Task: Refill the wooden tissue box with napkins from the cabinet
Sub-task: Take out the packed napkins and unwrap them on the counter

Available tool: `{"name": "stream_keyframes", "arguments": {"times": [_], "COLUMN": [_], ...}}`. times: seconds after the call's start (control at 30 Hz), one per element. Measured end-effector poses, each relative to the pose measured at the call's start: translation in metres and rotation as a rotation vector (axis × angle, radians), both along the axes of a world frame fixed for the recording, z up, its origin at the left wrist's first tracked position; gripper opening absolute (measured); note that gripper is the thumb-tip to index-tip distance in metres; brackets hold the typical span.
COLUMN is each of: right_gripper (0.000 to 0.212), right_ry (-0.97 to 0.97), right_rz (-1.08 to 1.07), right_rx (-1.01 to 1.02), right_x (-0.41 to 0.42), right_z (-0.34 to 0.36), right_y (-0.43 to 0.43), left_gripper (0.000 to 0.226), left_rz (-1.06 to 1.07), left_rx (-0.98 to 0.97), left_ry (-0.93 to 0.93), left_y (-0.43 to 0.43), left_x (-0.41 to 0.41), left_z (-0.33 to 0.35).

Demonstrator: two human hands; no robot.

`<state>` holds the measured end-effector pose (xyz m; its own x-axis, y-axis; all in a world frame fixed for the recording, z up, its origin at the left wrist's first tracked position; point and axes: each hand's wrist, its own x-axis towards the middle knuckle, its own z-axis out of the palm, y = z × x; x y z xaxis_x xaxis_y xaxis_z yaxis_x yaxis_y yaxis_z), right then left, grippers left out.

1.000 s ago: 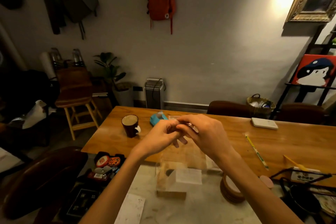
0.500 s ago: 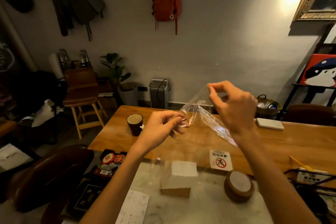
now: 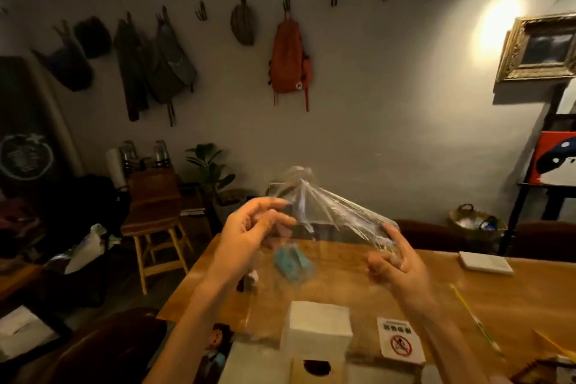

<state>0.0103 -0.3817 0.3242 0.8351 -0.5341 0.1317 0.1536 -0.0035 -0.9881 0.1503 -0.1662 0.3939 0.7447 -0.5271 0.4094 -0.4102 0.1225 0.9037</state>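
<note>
A stack of white napkins (image 3: 318,327) stands on the table at the lower middle, with clear film hanging down around it. Just in front of it, at the bottom edge, is the wooden tissue box (image 3: 314,368) with a dark oval opening on top. Above the table, a clear plastic wrapper (image 3: 327,209) is stretched between my hands. My left hand (image 3: 249,227) pinches its left end. My right hand (image 3: 396,259) grips its right end, lower down. The wrapper's bunched top rises between them. The cabinet is not in view.
The wooden table (image 3: 374,290) also carries a teal object (image 3: 293,262), a no-smoking card (image 3: 400,341), a white pad (image 3: 484,262) and a yellow pencil (image 3: 473,318). A wooden stool (image 3: 156,227) stands to the left and a dark chair (image 3: 109,346) at the lower left.
My hands have moved apart and stretched the wrapper between them. The right hand has dropped lower and the left has risen. The view has tilted upward.
</note>
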Motion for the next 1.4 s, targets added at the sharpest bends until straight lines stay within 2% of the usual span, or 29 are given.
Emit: {"name": "stream_keyframes", "arguments": {"times": [0.07, 0.1, 0.17, 0.23, 0.27, 0.37, 0.53, 0.6, 0.67, 0.8, 0.87, 0.93, 1.0, 1.07, 1.17, 1.2, 1.27, 1.33, 1.4], "right_gripper": [0.086, 0.082, 0.085, 0.091, 0.093, 0.1, 0.104, 0.104, 0.106, 0.108, 0.109, 0.109, 0.109, 0.108, 0.108, 0.108, 0.108, 0.107, 0.107], "right_ry": [-0.081, -0.116, -0.175, -0.216, -0.231, -0.243, -0.218, -0.192, -0.169, -0.124, -0.116, -0.122, -0.132, -0.141, -0.144, -0.142, -0.139, -0.139, -0.143], "right_rz": [-0.054, -0.058, -0.037, 0.008, 0.024, 0.02, -0.041, -0.072, -0.107, -0.149, -0.176, -0.176, -0.159, -0.146, -0.121, -0.118, -0.117, -0.118, -0.12], "right_rx": [-0.035, -0.05, -0.085, -0.118, -0.137, -0.191, -0.256, -0.308, -0.347, -0.326, -0.315, -0.312, -0.319, -0.344, -0.385, -0.401, -0.426, -0.416, -0.378], "right_x": [0.015, 0.02, 0.03, 0.034, 0.035, 0.028, 0.007, 0.001, -0.006, -0.015, -0.015, -0.013, -0.011, -0.009, -0.005, -0.005, -0.005, -0.008, -0.011], "right_z": [0.02, 0.03, 0.049, 0.063, 0.069, 0.079, 0.081, 0.078, 0.074, 0.063, 0.06, 0.061, 0.065, 0.068, 0.069, 0.069, 0.066, 0.064, 0.062], "right_y": [0.005, 0.009, 0.015, 0.02, 0.021, 0.02, 0.01, 0.008, 0.004, 0.0, 0.0, 0.001, 0.005, 0.01, 0.02, 0.023, 0.026, 0.027, 0.026], "left_gripper": [0.046, 0.06, 0.071, 0.062, 0.055, 0.045, 0.022, 0.014, 0.009, 0.011, 0.018, 0.04, 0.057, 0.072, 0.088, 0.084, 0.054, 0.023, 0.024], "left_rz": [0.296, 0.465, 0.698, 0.707, 0.658, 0.52, 0.367, 0.239, 0.093, 0.049, -0.04, -0.261, -0.398, -0.334, -0.074, -0.018, -0.05, -0.202, -0.266], "left_rx": [-0.03, -0.023, 0.081, 0.253, 0.341, 0.569, 0.678, 0.684, 0.685, 0.587, 0.681, 0.828, 0.868, 0.812, 0.841, 0.854, 0.805, 0.691, 0.47], "left_ry": [-0.163, -0.36, -0.911, -1.332, -1.44, -1.567, -1.723, -1.7, -1.595, -1.202, -1.056, -0.807, -0.631, -0.732, -1.092, -1.139, -1.081, -0.854, -0.619], "left_y": [0.001, 0.002, 0.002, -0.001, -0.002, -0.006, -0.021, -0.028, -0.033, -0.029, -0.028, -0.027, -0.032, -0.045, -0.073, -0.082, -0.092, -0.093, -0.083], "left_x": [0.006, 0.005, 0.004, 0.007, 0.011, 0.029, 0.038, 0.034, 0.031, 0.034, 0.03, 0.015, -0.005, -0.018, -0.025, -0.022, -0.01, 0.003, 0.015], "left_z": [0.009, 0.015, 0.027, 0.041, 0.047, 0.063, 0.081, 0.086, 0.097, 0.13, 0.144, 0.153, 0.158, 0.156, 0.147, 0.145, 0.152, 0.169, 0.187]}}
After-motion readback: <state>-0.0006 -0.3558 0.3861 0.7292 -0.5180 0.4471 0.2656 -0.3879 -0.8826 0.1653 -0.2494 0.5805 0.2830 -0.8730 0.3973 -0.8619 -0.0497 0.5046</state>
